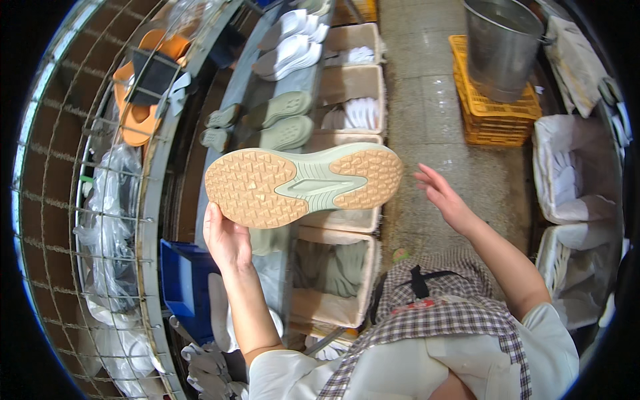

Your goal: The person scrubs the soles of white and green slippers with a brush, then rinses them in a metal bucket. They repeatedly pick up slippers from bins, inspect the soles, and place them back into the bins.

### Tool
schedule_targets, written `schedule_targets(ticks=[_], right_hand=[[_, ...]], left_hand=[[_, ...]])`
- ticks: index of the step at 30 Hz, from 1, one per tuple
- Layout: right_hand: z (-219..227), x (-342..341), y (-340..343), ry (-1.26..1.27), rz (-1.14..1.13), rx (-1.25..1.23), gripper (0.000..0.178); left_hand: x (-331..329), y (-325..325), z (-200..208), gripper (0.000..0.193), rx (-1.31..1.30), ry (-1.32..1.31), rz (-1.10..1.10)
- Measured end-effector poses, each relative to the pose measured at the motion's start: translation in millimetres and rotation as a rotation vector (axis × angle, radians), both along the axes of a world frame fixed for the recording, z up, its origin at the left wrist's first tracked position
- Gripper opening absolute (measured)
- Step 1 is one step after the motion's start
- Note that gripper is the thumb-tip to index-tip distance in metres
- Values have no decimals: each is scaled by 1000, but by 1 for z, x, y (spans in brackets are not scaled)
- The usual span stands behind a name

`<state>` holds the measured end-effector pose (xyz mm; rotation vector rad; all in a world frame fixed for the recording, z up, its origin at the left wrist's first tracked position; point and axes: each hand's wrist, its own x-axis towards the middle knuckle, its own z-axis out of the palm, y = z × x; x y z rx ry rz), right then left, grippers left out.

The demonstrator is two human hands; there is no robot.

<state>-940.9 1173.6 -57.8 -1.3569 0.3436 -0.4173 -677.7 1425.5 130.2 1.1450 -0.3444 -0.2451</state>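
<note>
A pale green shoe sole [321, 186] with tan, textured tread pads at both ends is held up before me, tread side facing me. My left hand [227, 238] grips it by the wide end at the left, thumb on the edge and the other fingers partly hidden behind it. Off the sole's narrower right end, my right hand [443, 196] is raised with its fingers apart, touching nothing. Beyond the held sole, sage green soles [285, 110] rest on a long grey bench, with white soles [291, 56] stacked farther along.
Lined bins [331, 297] holding soles run beside the bench. A blue crate [189, 280] stands at the lower left, near a wire mesh rack [141, 200]. At the far right, a metal bucket [501, 57] sits on yellow crates [497, 125], with more lined bins [545, 167] nearer me.
</note>
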Motion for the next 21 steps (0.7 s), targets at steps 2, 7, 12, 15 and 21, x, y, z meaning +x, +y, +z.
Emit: schedule_targets(ticks=[2,7,12,15,21], right_hand=[[22,-13,-12,-135,97,221,67],[47,-43,-19,-375,180,524,58],[53,-61,-29,-355,76,654,50],[59,-62,-27,-360,110,627,50],[62,-43,-31,-286,49,698,46]], left_hand=[[-22,-15,-7,34,10,63,-111],[-54,-44,-24,32,2,210,-107],[-66,-53,-38,32,-90,458,-238],[-60,-51,-42,32,-84,480,-136],[-41,-48,-54,26,-165,582,-68]])
